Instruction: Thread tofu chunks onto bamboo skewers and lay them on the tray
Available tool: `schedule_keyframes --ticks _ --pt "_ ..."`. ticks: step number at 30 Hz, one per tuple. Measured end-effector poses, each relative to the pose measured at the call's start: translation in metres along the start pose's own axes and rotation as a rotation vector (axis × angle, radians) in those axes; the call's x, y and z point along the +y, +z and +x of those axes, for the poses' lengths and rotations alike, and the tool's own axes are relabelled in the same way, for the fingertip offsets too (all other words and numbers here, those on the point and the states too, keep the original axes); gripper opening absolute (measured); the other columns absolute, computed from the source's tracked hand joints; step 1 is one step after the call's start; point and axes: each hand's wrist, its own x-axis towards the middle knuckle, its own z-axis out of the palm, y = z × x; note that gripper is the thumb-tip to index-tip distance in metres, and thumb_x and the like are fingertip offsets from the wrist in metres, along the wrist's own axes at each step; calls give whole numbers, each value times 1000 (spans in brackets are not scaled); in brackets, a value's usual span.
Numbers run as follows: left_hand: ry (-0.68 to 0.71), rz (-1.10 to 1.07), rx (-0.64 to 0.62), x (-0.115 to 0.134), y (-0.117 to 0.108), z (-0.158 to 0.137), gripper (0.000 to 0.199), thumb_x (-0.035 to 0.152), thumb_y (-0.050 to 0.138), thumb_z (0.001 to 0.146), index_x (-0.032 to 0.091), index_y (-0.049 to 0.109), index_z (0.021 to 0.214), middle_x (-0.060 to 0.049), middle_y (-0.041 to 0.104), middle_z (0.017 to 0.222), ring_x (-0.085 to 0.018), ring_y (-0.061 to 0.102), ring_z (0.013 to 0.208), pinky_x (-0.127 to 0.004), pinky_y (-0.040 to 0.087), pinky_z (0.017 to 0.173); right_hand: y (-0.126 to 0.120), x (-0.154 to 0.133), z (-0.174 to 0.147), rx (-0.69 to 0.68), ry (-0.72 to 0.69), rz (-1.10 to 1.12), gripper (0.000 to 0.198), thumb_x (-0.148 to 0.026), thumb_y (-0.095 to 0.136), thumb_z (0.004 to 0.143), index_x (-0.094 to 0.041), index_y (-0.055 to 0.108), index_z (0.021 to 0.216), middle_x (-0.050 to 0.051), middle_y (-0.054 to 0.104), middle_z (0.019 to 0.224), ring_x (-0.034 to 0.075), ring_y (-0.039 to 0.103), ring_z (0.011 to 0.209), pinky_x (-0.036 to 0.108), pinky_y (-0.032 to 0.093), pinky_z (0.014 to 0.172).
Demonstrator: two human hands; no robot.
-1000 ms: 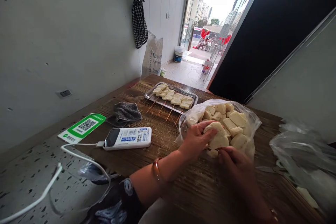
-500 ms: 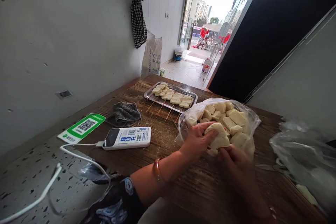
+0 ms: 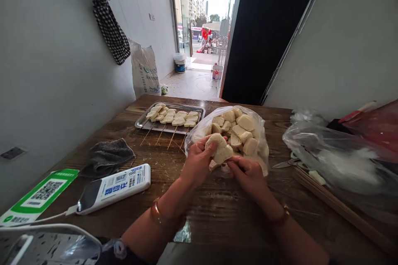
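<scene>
My left hand is closed around pale, flat slices of steamed bun, its thumb pressed on the near face. Two slices seem to overlap there. At their lower right edge my right hand pinches a thin skewer, mostly hidden by the fingers. Just behind both hands stands an open clear plastic bag heaped with thick pale pieces. Farther left, a metal tray carries several skewered rows of slices, their sticks jutting over the near rim.
A grey cloth, a white power bank with its cable and a green QR card lie at left. To the right are scissors, a bundle of sticks and crumpled plastic bags on the wooden table.
The view has swung right and levelled, so the table's things appear farther left. Both hands still hold the food at the bag's near side; a second slice edge shows more plainly.
</scene>
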Motion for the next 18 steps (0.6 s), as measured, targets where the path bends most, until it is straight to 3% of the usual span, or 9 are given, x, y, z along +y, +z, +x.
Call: schedule_keyframes --ticks 5,11,14,18 --pt "-26 33 -18 -6 5 0 39 37 72 80 12 69 109 -10 72 99 -17 67 83 -24 52 72 -2 4 2 13 -31 -18 27 -31 53 91 -18 72 78 -1 63 60 13 56 57 23 42 56" --pt "-1 -21 16 1 -1 6 61 42 73 77 20 53 130 -10 68 115 -21 67 100 -34 52 89 -15 6 4 89 -14 -1 23 -32 56 90 -19 71 79 -2 63 58 13 57 56 23 43 57" --pt "29 86 50 -1 -9 12 59 48 70 79 17 54 126 -13 69 113 -20 68 95 -34 53 86 -29 9 4 320 82 66 23 -37 59 87 -19 70 79 -3 61 57 12 54 51 23 42 52" --pt "121 450 85 -10 -18 17 47 45 68 80 15 62 116 -12 70 108 -19 67 88 -32 53 80 -51 16 7 730 158 249 22 -40 61 84 -19 66 79 -4 58 57 9 46 46 21 38 46"
